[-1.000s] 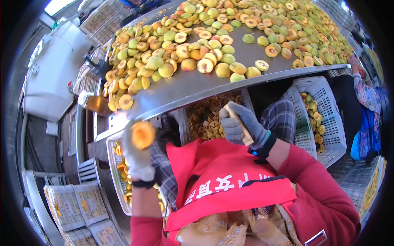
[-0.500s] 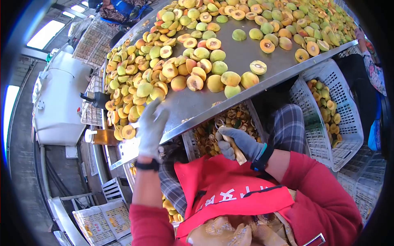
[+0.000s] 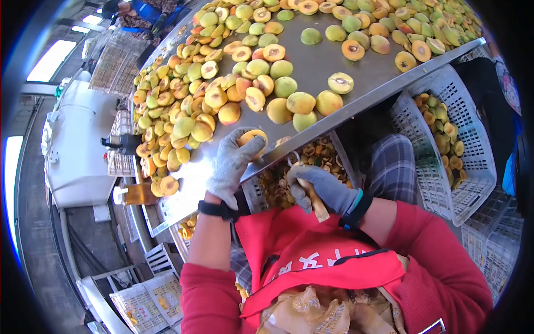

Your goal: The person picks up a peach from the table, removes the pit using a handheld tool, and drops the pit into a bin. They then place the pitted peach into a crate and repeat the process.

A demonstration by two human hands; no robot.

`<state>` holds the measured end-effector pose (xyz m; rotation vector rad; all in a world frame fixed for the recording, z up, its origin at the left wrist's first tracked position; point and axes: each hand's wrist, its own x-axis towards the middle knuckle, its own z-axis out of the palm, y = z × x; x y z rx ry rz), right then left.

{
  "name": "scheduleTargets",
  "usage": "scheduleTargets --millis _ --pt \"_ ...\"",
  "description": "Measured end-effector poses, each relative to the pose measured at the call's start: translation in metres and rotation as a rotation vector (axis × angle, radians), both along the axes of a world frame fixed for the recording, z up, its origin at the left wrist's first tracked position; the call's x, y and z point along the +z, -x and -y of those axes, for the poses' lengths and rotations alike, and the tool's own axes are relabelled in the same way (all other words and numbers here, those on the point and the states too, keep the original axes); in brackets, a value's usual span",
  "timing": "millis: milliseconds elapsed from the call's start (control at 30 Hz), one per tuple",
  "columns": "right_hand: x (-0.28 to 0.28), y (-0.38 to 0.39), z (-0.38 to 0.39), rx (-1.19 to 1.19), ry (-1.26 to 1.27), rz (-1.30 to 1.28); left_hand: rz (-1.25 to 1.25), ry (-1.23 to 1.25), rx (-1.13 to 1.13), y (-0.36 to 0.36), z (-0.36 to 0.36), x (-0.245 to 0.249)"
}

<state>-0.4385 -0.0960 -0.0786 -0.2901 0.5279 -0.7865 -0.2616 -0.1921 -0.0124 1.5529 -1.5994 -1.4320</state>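
My left hand (image 3: 227,168), in a grey-white glove, grips a yellow peach half (image 3: 253,137) at the near edge of the metal table (image 3: 317,50). The cut face of the half is partly hidden by the fingers. My right hand (image 3: 328,187), gloved in grey, is wrapped around a wooden-handled tool (image 3: 315,201) whose metal tip looks curved or looped. It is held over the crate below the table edge, apart from the peach half. Beyond my left hand lie many loose peach halves (image 3: 215,97), some cut side up.
Under the table edge stands a crate (image 3: 255,195) of peach pieces and scraps. To the right is a white crate (image 3: 473,161) with more halves. A jar of amber liquid (image 3: 139,194) sits at the table's left corner. Other people sit at the far left and right edges.
My left hand has moved right and toward me from the pile and now has a peach half in it. The right hand with the tool has shifted slightly left. The view has tilted a little.
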Motion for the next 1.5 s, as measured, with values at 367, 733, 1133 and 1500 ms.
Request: scheduleTargets --millis 367,733,1133,1500 --pt "0.018 -0.025 -0.031 0.045 0.278 -0.272 -0.433 -0.062 0.294 -0.009 -0.122 -0.029" --pt "0.041 -0.050 -0.067 0.211 0.409 -0.490 -1.000 -0.210 0.506 -0.045 -0.174 -0.045" --pt "0.074 -0.062 -0.069 0.365 0.508 -0.789 -1.108 0.034 0.391 -0.054 -0.182 -0.034" --pt "0.072 -0.069 -0.069 0.415 0.476 -0.746 -0.904 0.120 0.420 -0.047 -0.190 -0.027"
